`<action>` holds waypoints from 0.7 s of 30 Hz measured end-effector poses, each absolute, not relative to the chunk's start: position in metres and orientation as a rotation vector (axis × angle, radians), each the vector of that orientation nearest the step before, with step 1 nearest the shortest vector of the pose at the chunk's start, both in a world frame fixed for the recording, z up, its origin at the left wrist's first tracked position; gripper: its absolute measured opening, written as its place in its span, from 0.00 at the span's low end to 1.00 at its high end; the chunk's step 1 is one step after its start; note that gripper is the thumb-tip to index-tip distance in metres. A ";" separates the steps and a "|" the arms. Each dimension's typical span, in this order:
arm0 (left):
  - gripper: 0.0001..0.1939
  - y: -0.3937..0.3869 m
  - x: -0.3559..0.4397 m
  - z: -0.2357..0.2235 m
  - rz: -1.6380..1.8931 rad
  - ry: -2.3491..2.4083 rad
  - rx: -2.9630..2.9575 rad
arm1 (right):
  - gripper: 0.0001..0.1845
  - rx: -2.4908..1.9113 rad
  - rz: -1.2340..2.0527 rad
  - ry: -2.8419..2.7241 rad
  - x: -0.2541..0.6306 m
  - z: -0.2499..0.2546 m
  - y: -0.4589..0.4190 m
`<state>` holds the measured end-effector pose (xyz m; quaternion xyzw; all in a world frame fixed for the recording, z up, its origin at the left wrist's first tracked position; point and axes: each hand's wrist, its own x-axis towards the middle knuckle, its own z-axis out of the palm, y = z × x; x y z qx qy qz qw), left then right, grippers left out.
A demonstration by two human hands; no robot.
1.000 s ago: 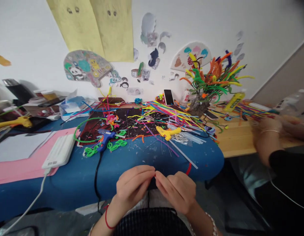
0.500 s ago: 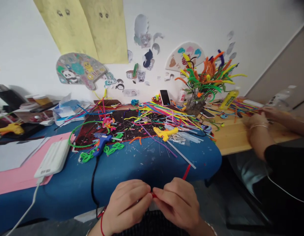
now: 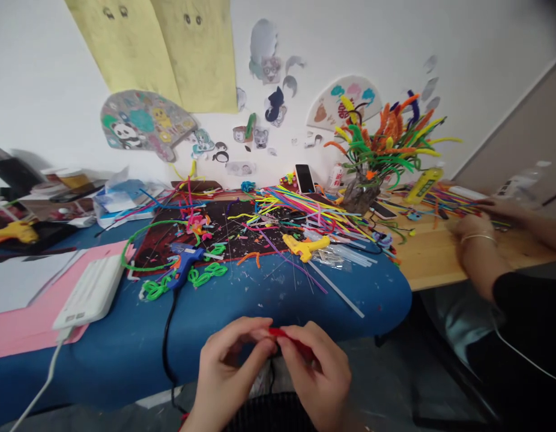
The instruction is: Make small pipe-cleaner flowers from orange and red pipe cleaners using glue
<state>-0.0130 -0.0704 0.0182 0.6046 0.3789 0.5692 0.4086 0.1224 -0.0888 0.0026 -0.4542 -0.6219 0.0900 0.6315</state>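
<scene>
A red pipe cleaner (image 3: 278, 332) shows between my fingertips, just off the table's front edge. My left hand (image 3: 230, 369) pinches one end with thumb and forefinger. Close beside it, my right hand (image 3: 317, 372) grips the rest, most of it hidden by the fingers. On the blue tabletop (image 3: 242, 303) beyond lie a blue glue gun (image 3: 185, 267) and a yellow glue gun (image 3: 305, 246). Green pipe cleaner loops (image 3: 208, 273) sit by the blue one. A long clear glue stick (image 3: 338, 291) points toward me near the yellow one.
A heap of coloured pipe cleaners (image 3: 300, 204) covers the dark mat (image 3: 158, 240). Behind it stands a vase (image 3: 361, 197) of pipe cleaner flowers. A white power bank (image 3: 91, 291) rests on pink paper (image 3: 23, 342) at left. At right, a co-worker's hands (image 3: 478, 231) work over a wooden table (image 3: 433, 258).
Both hands have turned, showing thumbs and forefingers, and lifted slightly. More red shows between the fingertips, while the red end once sticking up behind my right hand is out of sight.
</scene>
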 end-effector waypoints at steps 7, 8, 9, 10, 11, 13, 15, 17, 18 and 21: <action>0.06 -0.043 -0.005 -0.002 1.304 0.933 1.130 | 0.09 -1.227 0.729 -1.116 0.115 -0.009 -0.063; 0.05 -0.038 -0.005 -0.004 1.283 0.935 1.130 | 0.10 -1.233 0.790 -1.098 0.116 -0.010 -0.060; 0.05 -0.034 -0.004 -0.006 1.267 0.935 1.128 | 0.10 -1.232 0.847 -1.081 0.117 -0.011 -0.057; 0.04 -0.030 -0.004 -0.007 1.255 0.932 1.129 | 0.10 -1.222 0.902 -1.068 0.118 -0.011 -0.054; 0.04 -0.027 -0.003 -0.008 1.252 0.927 1.128 | 0.11 -1.203 0.951 -1.055 0.118 -0.011 -0.051; 0.05 -0.021 -0.003 -0.009 1.258 0.917 1.121 | 0.12 -1.158 1.033 -1.046 0.119 -0.011 -0.046; 0.05 -0.016 -0.005 -0.008 1.271 0.906 1.119 | 0.13 -1.144 1.088 -1.058 0.121 -0.010 -0.041; 0.05 -0.012 -0.007 -0.007 1.269 0.894 1.139 | 0.13 -1.176 1.115 -1.088 0.123 -0.010 -0.037; 0.05 -0.010 -0.009 -0.006 1.263 0.893 1.161 | 0.13 -1.199 1.117 -1.109 0.124 -0.009 -0.036; 0.04 -0.003 -0.014 -0.005 1.247 0.943 1.243 | 0.13 -1.253 1.065 -1.208 0.128 -0.008 -0.032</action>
